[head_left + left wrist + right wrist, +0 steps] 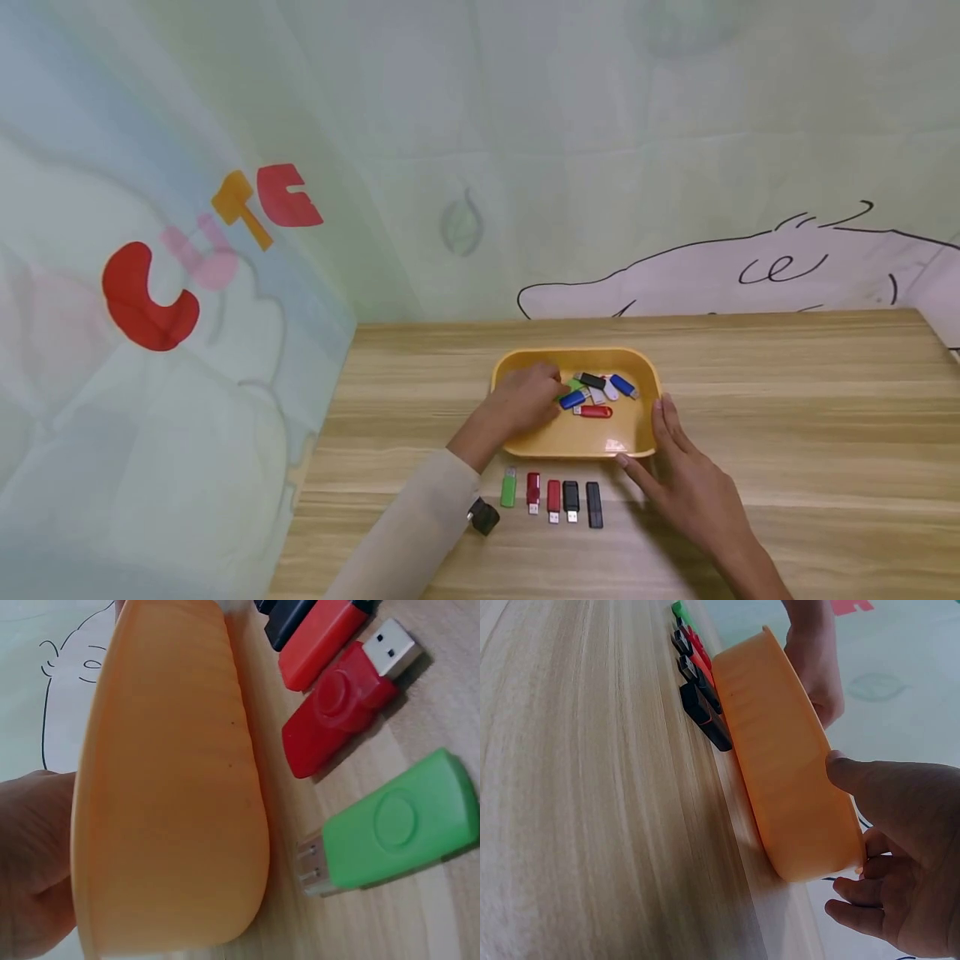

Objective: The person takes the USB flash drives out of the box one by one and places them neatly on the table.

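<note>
My left hand reaches over the left side of a yellow tray, fingers lowered beside a green USB stick. In the left wrist view the tray wall hides those fingertips, so I cannot tell whether they pinch anything. Near them lie a blue USB stick, a black one, a red one, white ones and another blue one. My right hand holds the tray's near right corner, thumb at the front rim and fingers along the right wall.
In front of the tray stands a row of USB sticks: green, dark red, red, black and a long black one. A black stubby piece lies by the left sleeve. A printed curtain borders the wooden table.
</note>
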`<state>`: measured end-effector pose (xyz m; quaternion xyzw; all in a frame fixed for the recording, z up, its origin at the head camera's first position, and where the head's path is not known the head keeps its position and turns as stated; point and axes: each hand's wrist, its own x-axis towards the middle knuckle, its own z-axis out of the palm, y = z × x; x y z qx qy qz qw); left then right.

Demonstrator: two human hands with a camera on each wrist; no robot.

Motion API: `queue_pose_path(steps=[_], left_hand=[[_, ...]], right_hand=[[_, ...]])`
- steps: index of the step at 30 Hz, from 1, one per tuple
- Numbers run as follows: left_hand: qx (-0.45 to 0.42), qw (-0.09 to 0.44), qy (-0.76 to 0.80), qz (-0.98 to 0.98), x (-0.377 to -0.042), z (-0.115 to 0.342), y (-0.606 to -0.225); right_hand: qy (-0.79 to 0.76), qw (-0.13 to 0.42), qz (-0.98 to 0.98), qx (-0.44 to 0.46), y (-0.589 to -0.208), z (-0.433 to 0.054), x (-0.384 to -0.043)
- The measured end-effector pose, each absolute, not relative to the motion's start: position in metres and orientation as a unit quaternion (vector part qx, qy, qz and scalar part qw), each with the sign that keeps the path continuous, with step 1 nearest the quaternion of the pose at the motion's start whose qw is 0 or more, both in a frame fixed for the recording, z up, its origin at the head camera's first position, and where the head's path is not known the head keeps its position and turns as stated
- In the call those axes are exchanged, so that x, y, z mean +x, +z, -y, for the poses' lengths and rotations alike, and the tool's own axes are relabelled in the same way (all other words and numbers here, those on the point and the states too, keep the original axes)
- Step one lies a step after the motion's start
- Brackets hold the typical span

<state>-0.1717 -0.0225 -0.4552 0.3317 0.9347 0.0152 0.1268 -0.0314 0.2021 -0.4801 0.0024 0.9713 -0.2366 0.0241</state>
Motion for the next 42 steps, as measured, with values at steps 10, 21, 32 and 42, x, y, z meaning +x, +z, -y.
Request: queue_pose_path(steps=[10,21,32,42], left_hand=[[0.335,0.126,-0.003,-0.934,-0.164,0.026,-0.453],[0.336,0.144,0.017,-0.931,-0.156,0.030,-0.451],[0.327,0.110,0.007,-0.939,-0.157,0.028,-0.450],[0.307,0.131,0.009,-0.943,-0.161,0.024,-0.457]], right_hand=[[-0.239,0.014,-0.971,-0.001,-0.479,-0.204,-0.034],[-0.240,0.016,-0.971,0.002,-0.482,-0.205,-0.032],[-0.244,0.021,-0.970,0.006,-0.483,-0.204,-0.030],[-0.249,0.012,-0.968,0.005,-0.483,-0.203,-0.030]])
